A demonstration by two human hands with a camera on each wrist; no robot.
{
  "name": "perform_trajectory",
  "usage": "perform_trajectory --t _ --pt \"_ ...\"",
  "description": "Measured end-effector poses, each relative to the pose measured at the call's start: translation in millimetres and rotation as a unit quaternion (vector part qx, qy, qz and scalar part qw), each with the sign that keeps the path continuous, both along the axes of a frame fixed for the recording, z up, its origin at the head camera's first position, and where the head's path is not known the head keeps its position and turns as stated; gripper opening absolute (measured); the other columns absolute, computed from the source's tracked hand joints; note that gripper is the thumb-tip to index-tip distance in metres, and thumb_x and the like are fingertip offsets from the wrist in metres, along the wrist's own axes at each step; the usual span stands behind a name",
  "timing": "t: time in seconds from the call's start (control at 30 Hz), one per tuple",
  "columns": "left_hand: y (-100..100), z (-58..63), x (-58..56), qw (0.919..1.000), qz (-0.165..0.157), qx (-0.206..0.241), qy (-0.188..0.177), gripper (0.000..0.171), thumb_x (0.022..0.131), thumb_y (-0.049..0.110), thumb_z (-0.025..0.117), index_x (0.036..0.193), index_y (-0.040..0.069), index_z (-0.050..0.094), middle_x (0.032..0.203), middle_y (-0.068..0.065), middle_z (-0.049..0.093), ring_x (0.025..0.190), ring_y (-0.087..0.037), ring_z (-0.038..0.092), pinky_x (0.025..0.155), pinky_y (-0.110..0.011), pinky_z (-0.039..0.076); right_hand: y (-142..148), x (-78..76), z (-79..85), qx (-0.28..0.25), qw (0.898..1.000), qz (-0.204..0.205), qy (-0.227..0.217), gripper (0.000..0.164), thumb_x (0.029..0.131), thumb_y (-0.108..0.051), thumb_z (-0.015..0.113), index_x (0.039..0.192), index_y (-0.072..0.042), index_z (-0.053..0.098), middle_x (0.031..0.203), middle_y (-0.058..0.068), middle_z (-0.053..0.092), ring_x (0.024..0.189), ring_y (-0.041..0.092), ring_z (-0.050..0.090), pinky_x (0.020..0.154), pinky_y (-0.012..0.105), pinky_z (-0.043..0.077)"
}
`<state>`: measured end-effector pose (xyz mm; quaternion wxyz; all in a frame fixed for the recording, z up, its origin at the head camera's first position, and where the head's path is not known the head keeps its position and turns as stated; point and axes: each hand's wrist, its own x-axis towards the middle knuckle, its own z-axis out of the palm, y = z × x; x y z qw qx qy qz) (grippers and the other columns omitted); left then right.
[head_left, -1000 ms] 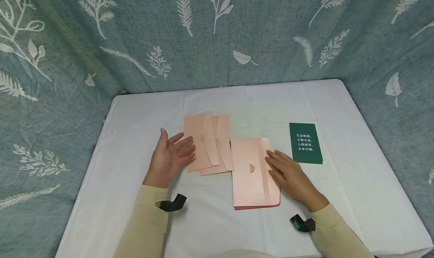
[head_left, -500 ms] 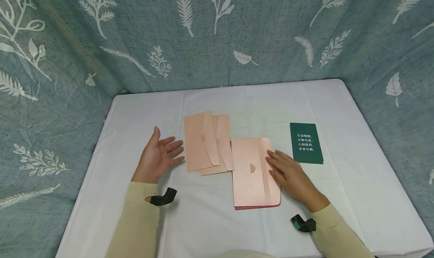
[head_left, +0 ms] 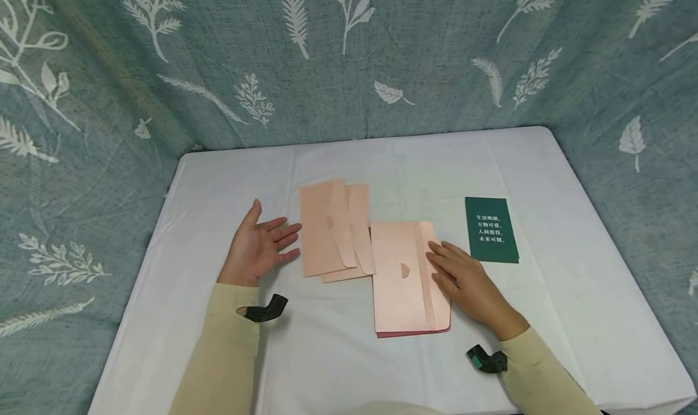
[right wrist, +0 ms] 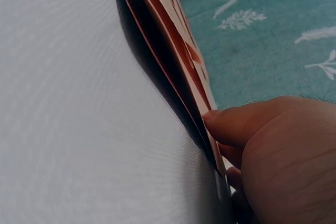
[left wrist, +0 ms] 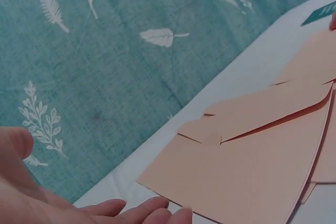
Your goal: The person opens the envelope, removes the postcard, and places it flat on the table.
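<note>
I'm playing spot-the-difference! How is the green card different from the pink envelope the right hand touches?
The green card looks smaller than the pink envelope. The card has white writing; the envelope shows a half-circle mark. The right hand touches the envelope, not the card. Both are roughly rectangular.

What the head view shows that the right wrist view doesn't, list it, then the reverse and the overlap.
Only the head view: green card and sleeves.
Only the right wrist view: the dark gap between paper layers, seen edge-on.
Both: right hand, pink envelopes, white tablecloth, leaf-patterned curtain.
</note>
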<state>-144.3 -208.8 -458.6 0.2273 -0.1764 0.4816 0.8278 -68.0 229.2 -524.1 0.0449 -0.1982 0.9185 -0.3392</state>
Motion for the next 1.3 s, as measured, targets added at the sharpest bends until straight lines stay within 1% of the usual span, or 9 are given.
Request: perform_trajectory --t 0.23,0.4,0.53,0.63,0.77,0.87,1.0,1.13,1.3 --pt "7 0.5 -1.8 0.9999 -0.003 0.009 -0.009 0.105 0.108 0.073 0.038 0.172 -0.001 -0.001 0.176 -0.026 0.013 0.162 -0.040 0.014 0.125 -0.058 0.019 0 0.3 1.2 -0.003 1.000 0.002 0.003 0.048 0.109 -0.012 0.067 0.155 -0.001 0.059 0.168 0.011 0.046 0.158 0.039 0.033 0.121 0.067 0.026" --pt "11 0.8 -3.8 0.9997 0.008 0.018 -0.017 0.101 0.109 0.068 0.039 0.172 -0.001 -0.001 0.175 -0.027 0.013 0.161 -0.043 0.018 0.125 -0.058 0.022 -1 0.5 1.8 -0.003 1.000 -0.001 0.003 0.048 0.109 -0.012 0.067 0.155 -0.001 0.059 0.168 0.010 0.046 0.158 0.038 0.033 0.121 0.067 0.026" --pt "13 1.0 -4.9 0.9998 0.008 0.009 -0.018 0.100 0.110 0.067 0.040 0.172 -0.001 0.000 0.175 -0.027 0.013 0.160 -0.042 0.019 0.124 -0.059 0.025 -1 0.6 2.3 -0.003 1.000 -0.001 0.003 0.048 0.109 -0.012 0.067 0.155 -0.001 0.059 0.168 0.011 0.046 0.158 0.039 0.033 0.121 0.067 0.026" --pt "15 0.5 -6.1 0.9999 -0.001 0.001 -0.016 0.102 0.109 0.068 0.040 0.171 -0.002 0.001 0.174 -0.027 0.016 0.158 -0.040 0.021 0.121 -0.055 0.031 -1 0.8 1.9 -0.004 1.000 -0.002 0.003 0.048 0.109 -0.012 0.068 0.155 -0.001 0.059 0.168 0.011 0.046 0.158 0.039 0.033 0.121 0.067 0.027" --pt "18 0.1 -7.5 0.9998 -0.011 0.002 -0.019 0.102 0.109 0.069 0.040 0.171 -0.002 0.001 0.173 -0.026 0.019 0.152 -0.037 0.027 0.110 -0.048 0.040 -1 0.3 0.5 -0.002 1.000 -0.003 0.001 0.048 0.109 -0.012 0.068 0.155 -0.002 0.059 0.168 0.010 0.045 0.158 0.038 0.032 0.121 0.067 0.026" --pt "21 0.6 -7.4 0.9996 -0.014 0.005 -0.023 0.100 0.109 0.068 0.039 0.171 -0.002 0.004 0.171 -0.026 0.021 0.149 -0.035 0.030 0.103 -0.045 0.044 -1 0.0 -0.2 -0.002 1.000 -0.004 -0.002 0.049 0.109 -0.013 0.068 0.155 -0.002 0.059 0.169 0.010 0.045 0.158 0.038 0.031 0.121 0.067 0.026" --pt "26 0.8 -7.7 0.9996 -0.021 0.000 -0.017 0.098 0.110 0.067 0.038 0.171 -0.002 0.005 0.171 -0.027 0.022 0.150 -0.036 0.030 0.102 -0.044 0.045 -2 0.4 -0.1 -0.004 1.000 -0.006 -0.003 0.049 0.108 -0.013 0.068 0.155 -0.002 0.059 0.168 0.010 0.046 0.158 0.038 0.032 0.121 0.068 0.025" --pt "28 -0.1 -8.7 0.9996 -0.018 -0.021 -0.009 0.098 0.110 0.068 0.040 0.171 -0.002 0.008 0.171 -0.026 0.023 0.151 -0.036 0.028 0.102 -0.044 0.044 -2 0.6 -0.8 -0.002 1.000 -0.009 -0.006 0.049 0.108 -0.013 0.068 0.155 -0.002 0.059 0.168 0.010 0.045 0.158 0.038 0.031 0.121 0.068 0.025" --pt "30 -2.6 -10.5 0.9991 -0.019 -0.037 -0.003 0.097 0.109 0.068 0.042 0.171 -0.001 0.013 0.169 -0.025 0.026 0.147 -0.034 0.033 0.099 -0.041 0.046 -1 1.2 -0.9 -0.001 1.000 -0.009 -0.005 0.049 0.109 -0.014 0.068 0.156 -0.002 0.059 0.168 0.009 0.046 0.158 0.038 0.032 0.121 0.068 0.025"
